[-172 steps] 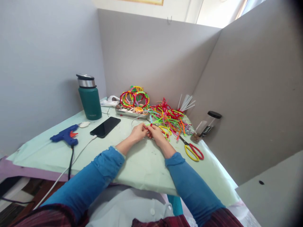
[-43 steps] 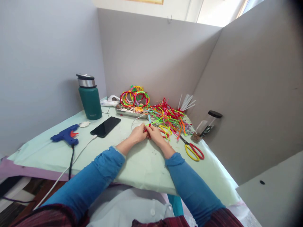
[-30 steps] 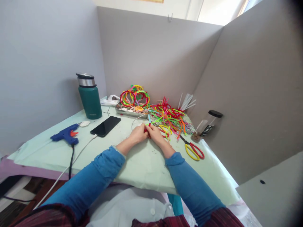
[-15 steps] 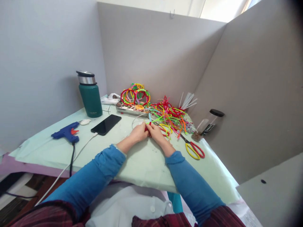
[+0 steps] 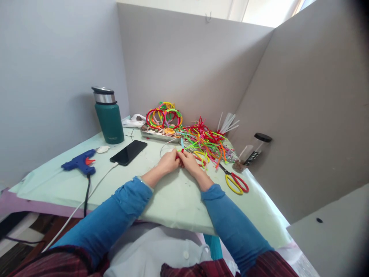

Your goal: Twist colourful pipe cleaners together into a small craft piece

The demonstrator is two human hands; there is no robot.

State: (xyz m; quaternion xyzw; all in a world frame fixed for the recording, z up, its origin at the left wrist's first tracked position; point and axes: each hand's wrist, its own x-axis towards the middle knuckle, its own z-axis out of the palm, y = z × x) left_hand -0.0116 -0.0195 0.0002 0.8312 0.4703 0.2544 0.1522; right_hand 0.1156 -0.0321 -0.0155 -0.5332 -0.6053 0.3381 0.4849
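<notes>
My left hand (image 5: 169, 161) and my right hand (image 5: 188, 161) meet at the middle of the table, fingers closed and pressed close together. Between the fingertips a small piece of red pipe cleaner (image 5: 182, 151) shows; both hands pinch it, and the rest is hidden by the fingers. A thin headband (image 5: 165, 144) curves out behind my left hand. Just beyond my right hand lies a heap of coloured pipe cleaners (image 5: 209, 138), with red and yellow handles beside it. Black-bladed scissors (image 5: 236, 183) lie farther right.
A green bottle (image 5: 108, 122) stands at the back left, near a phone (image 5: 128, 152) on a white cable and a blue glue gun (image 5: 80, 162). Behind my hands is a metal tray (image 5: 158, 136) with colourful rings (image 5: 164, 118). A clear container (image 5: 253, 152) leans at the right.
</notes>
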